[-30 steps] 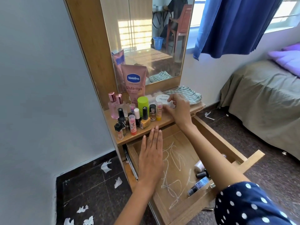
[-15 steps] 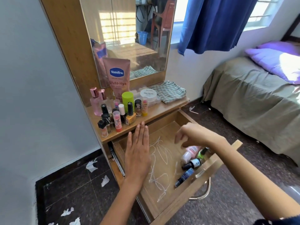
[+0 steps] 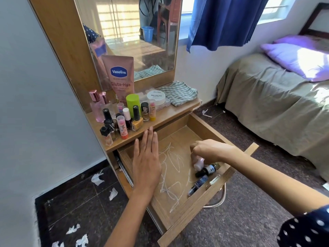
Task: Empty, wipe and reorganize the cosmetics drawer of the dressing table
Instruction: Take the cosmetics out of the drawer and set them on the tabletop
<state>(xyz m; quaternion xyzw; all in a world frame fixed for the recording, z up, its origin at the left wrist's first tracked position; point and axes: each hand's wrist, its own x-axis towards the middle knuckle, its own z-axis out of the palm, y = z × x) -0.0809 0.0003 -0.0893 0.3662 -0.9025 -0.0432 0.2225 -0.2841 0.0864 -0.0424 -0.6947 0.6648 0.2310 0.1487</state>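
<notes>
Head view: the right hand (image 3: 207, 150) curls over a pale pink bottle (image 3: 199, 163) lying at the drawer's (image 3: 178, 227) right front corner, covering its upper end; whether the fingers actually grip it cannot be told. Beside it lie two dark bottles (image 3: 204, 171), their labels unreadable. The left hand (image 3: 146, 161) hovers flat, fingers straight, over the wooden drawer floor, which is scribbled with white lines; upright cosmetics (image 3: 122, 118) crowd the counter (image 3: 170, 113) above.

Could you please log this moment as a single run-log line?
phase: emptying drawer | left hand: flat over drawer | right hand: gripping pink bottle | two dark bottles remaining
</notes>
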